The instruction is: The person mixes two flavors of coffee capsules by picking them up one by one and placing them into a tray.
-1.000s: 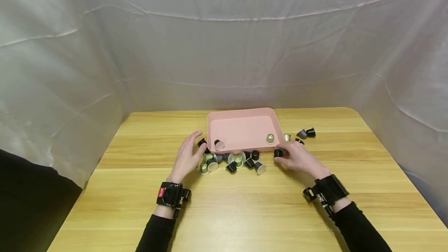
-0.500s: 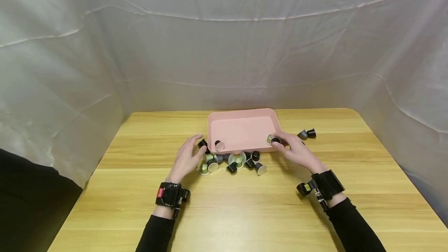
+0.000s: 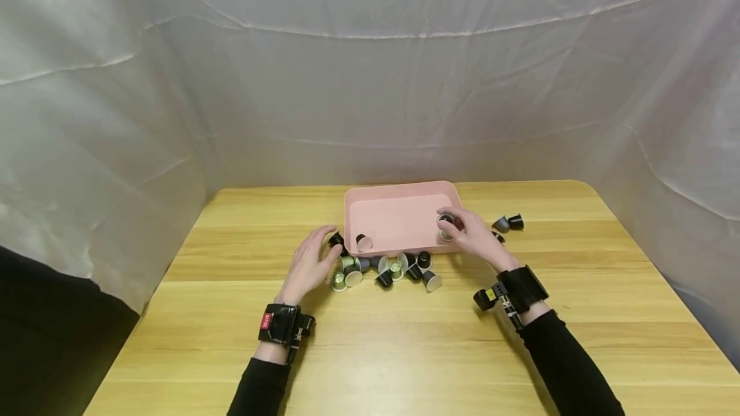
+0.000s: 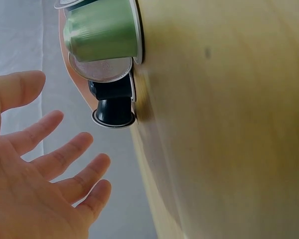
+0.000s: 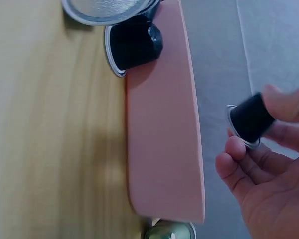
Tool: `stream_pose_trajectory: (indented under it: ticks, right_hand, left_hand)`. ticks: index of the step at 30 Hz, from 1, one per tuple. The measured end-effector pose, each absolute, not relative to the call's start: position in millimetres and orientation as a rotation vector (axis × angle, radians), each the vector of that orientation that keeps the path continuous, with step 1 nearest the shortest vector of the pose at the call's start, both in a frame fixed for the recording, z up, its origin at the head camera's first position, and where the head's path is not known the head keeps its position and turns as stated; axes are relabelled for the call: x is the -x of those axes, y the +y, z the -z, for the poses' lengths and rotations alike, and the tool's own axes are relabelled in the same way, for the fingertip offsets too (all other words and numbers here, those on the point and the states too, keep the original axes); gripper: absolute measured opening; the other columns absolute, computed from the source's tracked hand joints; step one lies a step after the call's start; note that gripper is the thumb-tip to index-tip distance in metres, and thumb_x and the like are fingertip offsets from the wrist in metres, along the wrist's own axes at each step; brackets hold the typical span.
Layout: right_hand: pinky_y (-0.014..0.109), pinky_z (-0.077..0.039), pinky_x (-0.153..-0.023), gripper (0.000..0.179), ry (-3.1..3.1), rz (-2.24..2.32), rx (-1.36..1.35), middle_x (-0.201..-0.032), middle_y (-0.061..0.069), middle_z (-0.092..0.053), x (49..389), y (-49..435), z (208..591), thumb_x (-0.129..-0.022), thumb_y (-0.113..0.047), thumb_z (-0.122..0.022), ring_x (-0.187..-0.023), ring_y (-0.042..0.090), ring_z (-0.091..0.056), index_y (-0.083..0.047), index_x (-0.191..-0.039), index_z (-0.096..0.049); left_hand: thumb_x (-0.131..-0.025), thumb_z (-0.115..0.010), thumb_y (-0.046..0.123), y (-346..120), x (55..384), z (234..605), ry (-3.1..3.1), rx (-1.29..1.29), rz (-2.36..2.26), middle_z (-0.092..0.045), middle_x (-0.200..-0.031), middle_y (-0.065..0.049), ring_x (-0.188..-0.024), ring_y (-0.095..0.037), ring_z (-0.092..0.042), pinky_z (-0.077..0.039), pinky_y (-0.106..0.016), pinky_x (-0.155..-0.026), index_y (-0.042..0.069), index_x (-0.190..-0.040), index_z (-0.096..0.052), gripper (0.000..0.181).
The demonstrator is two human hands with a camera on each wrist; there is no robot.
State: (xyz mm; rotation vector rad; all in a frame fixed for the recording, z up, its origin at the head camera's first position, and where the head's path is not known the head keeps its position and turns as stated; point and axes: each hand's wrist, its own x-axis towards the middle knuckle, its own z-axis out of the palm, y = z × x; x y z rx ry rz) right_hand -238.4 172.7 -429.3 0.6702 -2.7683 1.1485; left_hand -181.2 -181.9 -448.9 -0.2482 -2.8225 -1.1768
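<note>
Pink is the colour of the low tray (image 3: 399, 210) that sits near the far side of the wooden table (image 3: 370, 358). I see a person reaching out with both arms in black sleeves (image 3: 569, 358). The right hand (image 3: 476, 236) is over the right end of the tray. Its thumb and fingers pinch a small black pod (image 5: 251, 118), and the pod tips to one side. From the head view, this pod partly covers a pale green pod (image 3: 446, 235) in the tray's front right corner. I can't tell if the two pods touch. A dark pod with a white lid (image 3: 363, 242) lies on its side in the tray's front left corner.

The left hand (image 3: 306, 266) is at the left of the tray, with its fingers loose and spread apart. Just beside its fingertips are some black pods (image 3: 336, 240), and a shiny green pod (image 4: 107, 31) stands on its wide rim close by. A bunch of pods (image 3: 378, 264), black, grey and green, lies along the front of the tray. Some stand up and some lie on their sides. Off to the right, a grey pod (image 3: 501, 225) and another black pod (image 3: 516, 222) lie together on the table. Each wrist has a black strap (image 3: 523, 287) with a little camera. Behind the table hangs a big, pale, shiny cloth (image 3: 370, 88) with creases in it.
</note>
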Motion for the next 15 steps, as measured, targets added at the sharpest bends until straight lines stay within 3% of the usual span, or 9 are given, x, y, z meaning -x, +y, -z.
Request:
stream_pose_trajectory:
  ticks: [3,8,12,15]
  right_hand:
    - [0.022,-0.044,-0.062,0.040,-2.799,-1.221,-0.634,-0.079,0.009,-0.064,245,170,427,-0.092,-0.018,-0.073,-0.070,0.015,-0.056,0.004,-0.125,-0.063]
    - [0.022,-0.048,-0.065,0.026,-2.815,-1.192,-0.671,-0.090,0.011,-0.073,255,164,425,-0.093,-0.018,-0.072,-0.073,0.014,-0.061,-0.001,-0.113,-0.071]
    - [0.026,-0.043,-0.067,0.019,-2.868,-1.044,-0.694,-0.086,0.010,-0.070,264,154,423,-0.096,-0.017,-0.066,-0.064,0.013,-0.056,-0.004,-0.110,-0.072]
    - [0.029,-0.042,-0.070,0.018,-2.913,-0.912,-0.734,-0.088,0.012,-0.069,269,146,422,-0.097,-0.013,-0.064,-0.065,0.015,-0.054,-0.001,-0.109,-0.070]
  left_hand:
    - [-0.101,-0.058,0.028,-182,181,450,-2.810,0.255,1.175,-0.043,-0.158,-0.018,-0.145,-0.043,-0.040,-0.024,-0.067,-0.121,0.009,-0.149,-0.045,0.053]
    - [-0.101,-0.058,0.028,-183,182,450,-2.809,0.255,1.172,-0.043,-0.157,-0.019,-0.145,-0.044,-0.039,-0.024,-0.067,-0.121,0.009,-0.149,-0.045,0.053]
    - [-0.101,-0.058,0.028,-184,182,450,-2.813,0.252,1.161,-0.042,-0.158,-0.019,-0.145,-0.044,-0.039,-0.024,-0.067,-0.121,0.009,-0.149,-0.045,0.053]
    - [-0.100,-0.058,0.027,-184,183,451,-2.802,0.260,1.157,-0.043,-0.157,-0.020,-0.144,-0.044,-0.040,-0.024,-0.068,-0.120,0.008,-0.148,-0.046,0.053]
